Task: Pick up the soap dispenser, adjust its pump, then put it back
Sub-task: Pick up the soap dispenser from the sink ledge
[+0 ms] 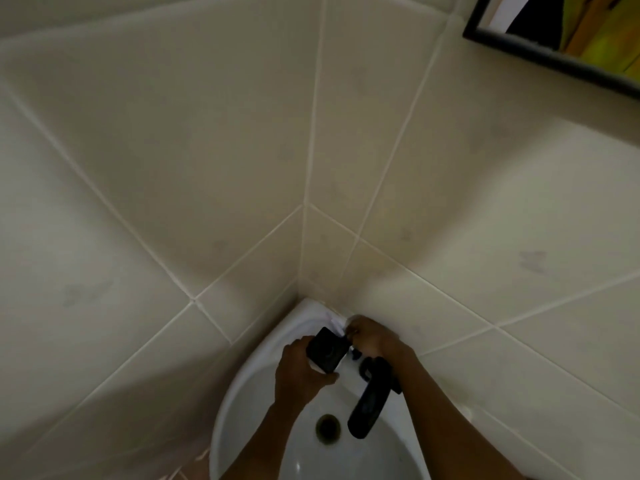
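Observation:
A black, boxy soap dispenser (327,349) is tilted above the back rim of the white corner sink (239,403). My left hand (299,370) wraps around its body from below and the left. My right hand (372,336) is closed at the dispenser's upper right end, where the pump sits; the pump itself is hidden under my fingers. Both forearms reach up from the bottom of the view.
A black tap (369,398) with a long spout juts over the basin just right of the dispenser, above the drain (327,426). Cream tiled walls meet in a corner behind the sink. A dark-framed mirror (561,32) hangs at the upper right.

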A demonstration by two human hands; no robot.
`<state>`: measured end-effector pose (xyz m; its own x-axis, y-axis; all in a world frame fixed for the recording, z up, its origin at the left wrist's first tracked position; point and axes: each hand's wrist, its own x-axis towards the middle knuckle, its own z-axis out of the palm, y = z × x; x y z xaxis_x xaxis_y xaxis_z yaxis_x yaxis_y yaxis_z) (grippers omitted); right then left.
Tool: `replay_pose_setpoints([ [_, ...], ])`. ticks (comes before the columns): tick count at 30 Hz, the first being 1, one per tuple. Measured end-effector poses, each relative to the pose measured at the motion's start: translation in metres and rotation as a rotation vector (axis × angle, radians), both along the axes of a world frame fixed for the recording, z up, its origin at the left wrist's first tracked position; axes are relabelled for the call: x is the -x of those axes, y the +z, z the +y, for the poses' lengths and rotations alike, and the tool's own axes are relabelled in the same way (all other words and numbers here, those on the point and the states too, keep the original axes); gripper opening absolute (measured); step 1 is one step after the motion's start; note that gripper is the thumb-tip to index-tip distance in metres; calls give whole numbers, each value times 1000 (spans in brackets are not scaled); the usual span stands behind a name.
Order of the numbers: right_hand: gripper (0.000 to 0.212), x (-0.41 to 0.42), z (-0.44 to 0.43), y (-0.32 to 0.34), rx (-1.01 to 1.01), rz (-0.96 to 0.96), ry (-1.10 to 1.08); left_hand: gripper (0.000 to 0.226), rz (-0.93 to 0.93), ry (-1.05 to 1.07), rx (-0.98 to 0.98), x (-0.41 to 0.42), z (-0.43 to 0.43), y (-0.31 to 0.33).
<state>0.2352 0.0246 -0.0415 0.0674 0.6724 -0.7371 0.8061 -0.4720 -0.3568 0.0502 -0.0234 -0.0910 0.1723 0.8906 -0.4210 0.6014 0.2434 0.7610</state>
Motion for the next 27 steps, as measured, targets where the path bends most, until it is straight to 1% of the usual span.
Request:
replay_pose_setpoints([
  [3, 10, 1, -2, 1, -22, 26, -36, 76, -18, 13, -18, -1, -1, -1],
  [4, 9, 1, -3, 1, -34, 40, -47, 74, -32, 22, -21, -1, -1, -2],
  [9, 21, 4, -10, 9, -92, 57, -154, 69, -35, 24, -48, -2, -2, 6],
  [11, 20, 5, -13, 11, -115, 37, -168, 68, -35, 11, -46, 0, -3, 8],
  [15, 34, 8, -20, 16, -204, 13, -166, 68, -21, -59, 3, 7, -8, 1],
  [17, 33, 10, -24, 21, -250, -16, -164, 76, -6, -98, 29, 12, -5, -2],
  [20, 27, 13, -30, 34, -325, -101, -133, 111, -30, -205, 13, 17, 8, -5],
  [21, 28, 14, -31, 40, -345, -123, -125, 115, -39, -252, 5, 17, 14, -4],
  [22, 30, 15, -32, 46, -367, -140, -116, 112, -56, -295, 6, 17, 20, -3],
  [24, 31, 17, -35, 58, -416, -171, -84, 92, -80, -348, 4, 15, 31, 2],
  [25, 27, 17, -37, 63, -432, -187, -64, 84, -78, -358, -12, 15, 34, 4],
  [27, 18, 15, -41, 74, -460, -206, -37, 78, -83, -330, -39, 15, 38, 3],
])
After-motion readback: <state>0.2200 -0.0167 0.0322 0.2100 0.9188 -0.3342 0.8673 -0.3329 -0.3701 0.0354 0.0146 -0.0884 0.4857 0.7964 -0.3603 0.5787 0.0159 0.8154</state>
